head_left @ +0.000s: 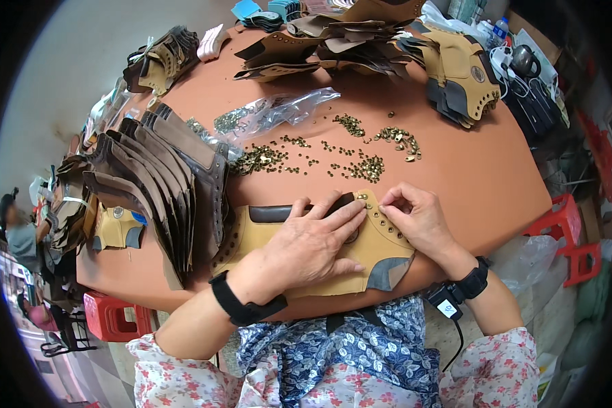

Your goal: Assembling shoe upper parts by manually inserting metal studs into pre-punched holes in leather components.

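Observation:
A tan leather boot upper with a dark brown padded collar and a grey-black corner patch lies flat at the table's near edge. My left hand rests on it, fingers spread and pressing it down. Along its right edge runs a row of holes, some with brass eyelets. There my right hand is closed, thumb and index finger pinched together at the edge; whatever is between the fingertips is too small to make out. Just beyond the upper are loose piles of brass eyelets and some larger brass lace hooks.
Brown boot uppers stand stacked at my left. More stacks of uppers lie at the back, with tan ones at back right. A clear plastic bag sits behind the eyelets. Red stools flank the orange table.

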Motion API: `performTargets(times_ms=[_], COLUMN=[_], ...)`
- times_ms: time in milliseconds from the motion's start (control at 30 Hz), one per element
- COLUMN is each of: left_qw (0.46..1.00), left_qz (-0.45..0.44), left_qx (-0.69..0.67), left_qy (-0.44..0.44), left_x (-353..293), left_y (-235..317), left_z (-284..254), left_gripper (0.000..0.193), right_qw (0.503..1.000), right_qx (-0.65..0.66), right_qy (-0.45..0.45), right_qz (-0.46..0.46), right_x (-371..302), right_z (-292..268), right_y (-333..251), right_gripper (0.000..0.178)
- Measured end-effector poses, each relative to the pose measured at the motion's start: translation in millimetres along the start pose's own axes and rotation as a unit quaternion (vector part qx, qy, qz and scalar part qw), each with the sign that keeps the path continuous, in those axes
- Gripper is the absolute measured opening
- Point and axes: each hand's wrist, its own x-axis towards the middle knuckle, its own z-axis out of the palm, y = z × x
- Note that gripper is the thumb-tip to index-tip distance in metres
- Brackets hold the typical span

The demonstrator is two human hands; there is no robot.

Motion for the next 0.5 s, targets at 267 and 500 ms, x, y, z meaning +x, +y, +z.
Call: performTargets(times_ms=[267, 500], left_qw=[0.999, 0.998], left_qz=[-0.018, -0.026], left_qx=[-0.019, -0.037], left_qy=[0.018, 0.035], left_x=[4.8, 4.8], left_y=[3.3, 3.0], left_z=[8.5, 10.8], left_gripper=[0.079, 0.073], right_qw=[0.998, 0.991], right_qx=[-0.046, -0.1], right_qy=[0.02, 0.028], right_qz=[-0.031, -0.087], right_x=[0.7, 2.5], right_z=[5.4, 12.2], right_y=[-0.7, -2.2], right_gripper=[0.005, 0.005])
